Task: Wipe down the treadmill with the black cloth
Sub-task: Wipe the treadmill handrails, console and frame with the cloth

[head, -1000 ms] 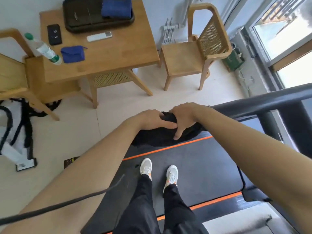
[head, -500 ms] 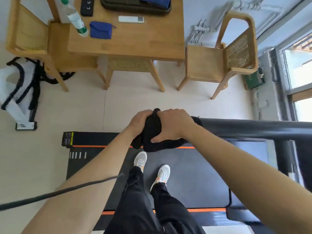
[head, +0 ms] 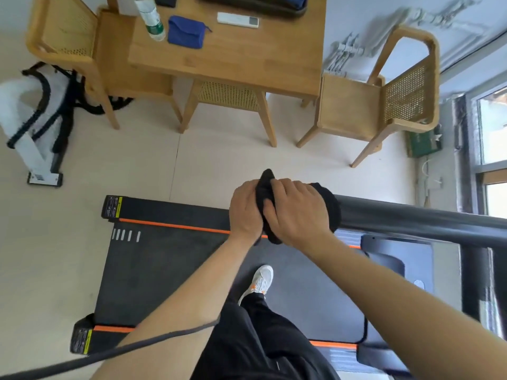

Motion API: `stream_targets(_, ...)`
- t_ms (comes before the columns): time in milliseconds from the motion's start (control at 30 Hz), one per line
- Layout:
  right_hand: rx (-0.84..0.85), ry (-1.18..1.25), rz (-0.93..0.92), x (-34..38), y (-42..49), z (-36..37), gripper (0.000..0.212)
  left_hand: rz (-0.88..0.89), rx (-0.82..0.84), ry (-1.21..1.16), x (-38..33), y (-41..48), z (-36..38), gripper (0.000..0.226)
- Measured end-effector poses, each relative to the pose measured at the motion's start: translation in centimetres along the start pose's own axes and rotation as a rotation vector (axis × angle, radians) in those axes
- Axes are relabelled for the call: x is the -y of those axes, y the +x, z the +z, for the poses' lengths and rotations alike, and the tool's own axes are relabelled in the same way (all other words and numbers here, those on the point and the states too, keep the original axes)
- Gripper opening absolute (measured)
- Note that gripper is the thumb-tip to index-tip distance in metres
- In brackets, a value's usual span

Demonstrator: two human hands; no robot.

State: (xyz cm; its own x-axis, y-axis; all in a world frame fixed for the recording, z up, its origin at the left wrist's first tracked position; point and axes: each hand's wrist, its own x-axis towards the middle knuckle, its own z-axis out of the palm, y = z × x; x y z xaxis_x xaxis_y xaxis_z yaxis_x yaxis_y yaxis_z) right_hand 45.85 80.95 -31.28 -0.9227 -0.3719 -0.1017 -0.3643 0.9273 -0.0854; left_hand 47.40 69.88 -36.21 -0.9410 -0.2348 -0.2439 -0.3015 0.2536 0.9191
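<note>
I stand on the black treadmill (head: 170, 270), whose belt has orange side stripes. Its dark handrail (head: 411, 223) runs from the middle of the view to the right. The black cloth (head: 327, 204) is wrapped over the rail's left end. My left hand (head: 245, 212) grips the cloth's bunched left part. My right hand (head: 296, 212) is clamped over the cloth on top of the rail. A point of cloth sticks up between the two hands. Most of the cloth is hidden under my palms.
A wooden table (head: 247, 56) stands ahead with a water bottle (head: 150, 17), a blue pouch (head: 186, 31) and a remote (head: 238, 20). Wooden chairs (head: 384, 102) flank it. A white and black machine (head: 35, 124) lies on the floor at left. A window (head: 491, 149) is at right.
The view has swung left and tilted down, so the table sits nearer the top. The spread-out cloth has been gathered into a tight bunch around the rail's end, both hands closing over it.
</note>
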Motion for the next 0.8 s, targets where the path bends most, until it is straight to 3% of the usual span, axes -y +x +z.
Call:
stream_targets(100, 0.276, 0.003, 0.009, -2.3, 3.1, -1.0, 0.049, -0.12, 0.386, 0.246, -0.6, 3.5, -1.8, 0.057)
stream_targets(200, 0.458, 0.058, 0.107, -6.5, 3.0, -1.4, 0.066, -0.189, 0.768, 0.417, -3.1, 6.3, -1.8, 0.041)
stream_targets(300, 0.554, 0.054, 0.259, -11.7, 0.8, -2.3, 0.07, -0.081, 1.034, 0.703, -7.3, 7.1, 2.3, 0.041)
stream_targets(400, 0.499, 0.004, 0.411, -16.3, -2.6, -3.4, 0.068, 0.09, 1.139, 0.942, -9.6, 5.6, 8.1, 0.054)
stream_targets(500, 0.294, -0.093, 0.451, -18.1, -4.9, -3.0, 0.067, 0.281, 1.049, 1.095, -9.3, 4.5, 10.6, 0.068)
stream_targets(700, -0.266, -0.057, 0.343, -9.6, -5.9, 1.2, 0.034, 0.699, 0.327, 0.992, -5.7, -0.3, 3.2, 0.039)
stream_targets(800, -0.446, 0.037, 0.289, -4.5, -4.5, 3.1, 0.026, 0.656, 0.156, 0.857, -1.3, 0.0, -1.0, 0.04)
